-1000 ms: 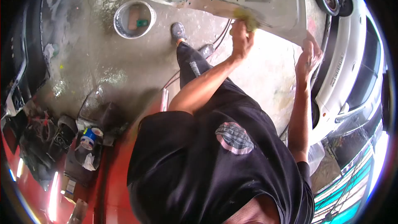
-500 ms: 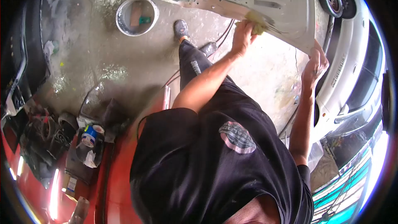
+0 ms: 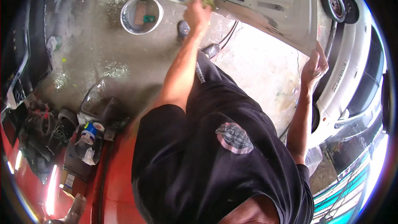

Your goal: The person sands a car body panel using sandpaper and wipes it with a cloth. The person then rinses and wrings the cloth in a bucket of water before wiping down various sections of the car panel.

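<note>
A light-coloured car door with holes and cutouts spans the top of the view, bare and darker patches along its near edge. My left hand is closed on a yellow-green cloth or sponge, blurred by motion, at the door's near edge toward its left end. Its exact material I cannot make out. At the door's lower right corner, my right hand grips the edge, fingers wrapped round it.
A round bucket holding a brown block and a green item stands on the wet concrete floor. A white car is close on the right. Behind on the left lie a red car panel, a blue-and-white can and dark parts. A hose crosses the floor.
My left hand has moved left along the door's near edge with the cloth or sponge. My right hand stays at the door's corner. The view has shifted slightly.
</note>
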A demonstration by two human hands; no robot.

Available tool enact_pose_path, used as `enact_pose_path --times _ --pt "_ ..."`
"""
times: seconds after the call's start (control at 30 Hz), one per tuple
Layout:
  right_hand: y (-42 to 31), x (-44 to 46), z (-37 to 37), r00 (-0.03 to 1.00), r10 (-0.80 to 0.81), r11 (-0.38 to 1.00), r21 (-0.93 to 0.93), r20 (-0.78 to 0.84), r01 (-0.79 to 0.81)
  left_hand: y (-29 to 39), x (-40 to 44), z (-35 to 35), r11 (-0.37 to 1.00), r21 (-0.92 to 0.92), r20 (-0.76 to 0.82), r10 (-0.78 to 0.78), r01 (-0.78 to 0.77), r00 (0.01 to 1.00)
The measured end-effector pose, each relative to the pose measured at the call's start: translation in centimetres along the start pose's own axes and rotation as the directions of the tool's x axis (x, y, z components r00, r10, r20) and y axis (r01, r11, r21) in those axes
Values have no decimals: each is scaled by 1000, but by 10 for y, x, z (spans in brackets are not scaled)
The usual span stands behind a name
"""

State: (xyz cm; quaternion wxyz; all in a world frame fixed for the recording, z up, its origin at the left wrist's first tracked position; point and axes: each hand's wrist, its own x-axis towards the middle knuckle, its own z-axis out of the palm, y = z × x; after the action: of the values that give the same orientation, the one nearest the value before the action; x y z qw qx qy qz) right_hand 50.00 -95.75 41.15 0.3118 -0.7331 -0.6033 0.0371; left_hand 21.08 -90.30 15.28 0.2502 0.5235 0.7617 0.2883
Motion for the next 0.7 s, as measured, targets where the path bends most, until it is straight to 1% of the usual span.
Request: enact_pose_path --times 0.03,0.07,0.1,0.17,0.23,0.27,0.3,0.33,0.37,0.4,0.43,0.47,0.5,0.57,0.6,0.63,0.67,0.7 --pt "-2 0 1 1000 -1 1000 25 -3 1 -7 14 -17 987 -157 -115 -66 47 991" --pt "-2 -1 1 1000 -2 999 49 -7 2 -15 26 -31 985 -168 -198 3 -38 980" --pt "0 -1 3 1000 -1 999 47 -18 2 -10 33 -46 980 -194 -250 -5 -45 968" --pt "7 -2 4 999 1 999 35 -37 0 -8 36 -42 969 -214 -178 83 -121 981" --pt "2 0 3 1000 7 999 42 -15 -6 -1 9 19 965 -34 -208 248 -260 946" --pt "0 -1 1 1000 11 999 42 -3 -11 18 -6 26 974 13 -59 224 -224 973" --pt "1 0 0 1000 25 999 47 0 -25 35 -22 37 980 42 -41 198 -196 979" --pt "3 1 0 999 37 998 53 -1 -37 47 -36 61 975 62 -53 216 -212 975" --pt "6 -1 -1 999 54 997 58 5 -54 57 -53 83 961 -118 -2 250 -248 968" --pt "7 -5 -5 999 45 998 44 19 -45 76 -73 89 961 -119 8 251 -249 968" --pt "9 -5 -5 999 29 999 37 19 -30 90 -86 109 930 -292 -67 215 -225 974" --pt "10 -1 -3 1000 10 999 33 12 -10 110 -97 124 885 -446 -61 122 -136 991" --pt "11 -1 -3 1000 -4 1000 27 16 3 140 -103 94 811 -584 47 67 -27 997" --pt "10 2 -3 999 29 998 56 39 -32 154 -113 81 812 -583 150 82 21 985" --pt "11 3 -1 999 23 997 70 25 -25 142 -106 80 854 -499 88 222 -150 971" --pt "7 2 -2 998 48 996 69 29 -50 123 -103 78 863 -400 49 356 -308 933" --pt "11 1 -5 998 48 998 47 51 -50 105 -96 77 840 -293 23 484 -457 875" --pt "9 2 -5 997 40 999 33 65 -42 82 -76 74 788 -189 73 606 -586 792"
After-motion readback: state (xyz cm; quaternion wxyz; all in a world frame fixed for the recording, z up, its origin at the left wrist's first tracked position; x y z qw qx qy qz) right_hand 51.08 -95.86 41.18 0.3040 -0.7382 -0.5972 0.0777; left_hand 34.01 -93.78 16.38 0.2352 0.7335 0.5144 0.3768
